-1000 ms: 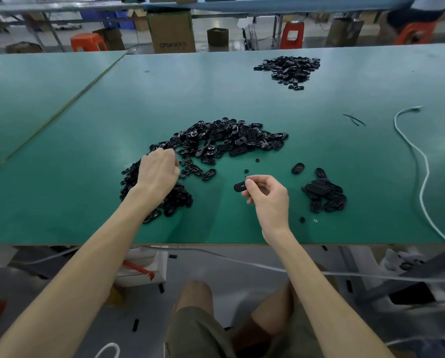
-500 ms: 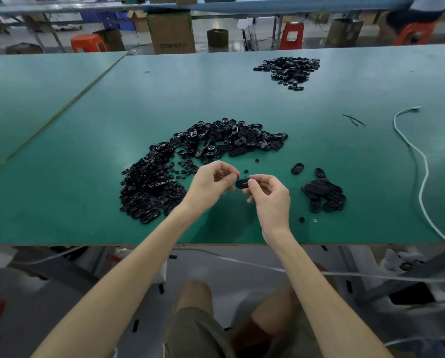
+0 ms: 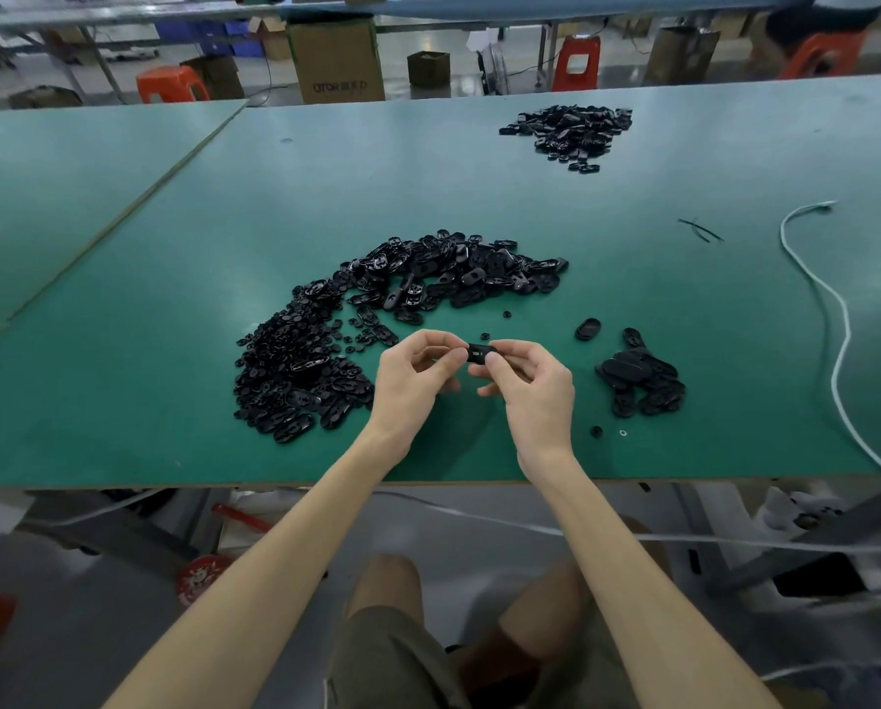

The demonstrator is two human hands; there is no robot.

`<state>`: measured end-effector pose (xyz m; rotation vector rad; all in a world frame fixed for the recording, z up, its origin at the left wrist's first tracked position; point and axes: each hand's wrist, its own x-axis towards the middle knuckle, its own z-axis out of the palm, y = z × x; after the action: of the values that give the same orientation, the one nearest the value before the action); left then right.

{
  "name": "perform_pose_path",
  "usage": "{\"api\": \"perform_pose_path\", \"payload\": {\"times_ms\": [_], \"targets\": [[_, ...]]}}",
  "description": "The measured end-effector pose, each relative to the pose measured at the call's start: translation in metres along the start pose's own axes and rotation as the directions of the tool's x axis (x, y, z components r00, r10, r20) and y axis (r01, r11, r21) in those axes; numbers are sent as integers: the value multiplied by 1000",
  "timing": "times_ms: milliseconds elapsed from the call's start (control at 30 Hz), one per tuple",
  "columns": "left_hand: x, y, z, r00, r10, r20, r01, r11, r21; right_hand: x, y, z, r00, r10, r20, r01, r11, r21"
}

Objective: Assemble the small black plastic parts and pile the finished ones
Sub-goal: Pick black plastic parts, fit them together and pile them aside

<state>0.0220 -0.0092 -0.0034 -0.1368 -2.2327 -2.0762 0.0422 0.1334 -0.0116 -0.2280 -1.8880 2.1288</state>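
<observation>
Left grip and right grip meet above the green desk near its front edge. Each has fingers and thumb curled, pinching one end of a small black oval part held between them, clear of the surface. A broad arc of loose black parts lies left of and beyond the left grip, a smaller heap of oval pieces sits right of the right grip with a single oval shell just apart, a third heap lies far back, and a white cable trails down the desk's right side.
</observation>
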Motion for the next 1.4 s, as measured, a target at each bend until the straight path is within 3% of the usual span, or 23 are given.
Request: {"api": "perform_pose_path", "payload": {"times_ms": [200,533,1033,1400], "targets": [[2,-3,-4,999,-25,-34,21,993,-117,0,-2,-1,999,8,40,-10,999,48],[3,-6,-4,997,-45,-68,33,986,-165,0,-1,0,999,8,44,-10,998,57],[1,-10,-4,998,51,-36,-53,998,-40,1,0,-1,999,10,37,-11,999,37],[1,-10,-3,997,10,-78,-19,993,-117,-1,-1,0,999,13,38,-14,999,37]]}}
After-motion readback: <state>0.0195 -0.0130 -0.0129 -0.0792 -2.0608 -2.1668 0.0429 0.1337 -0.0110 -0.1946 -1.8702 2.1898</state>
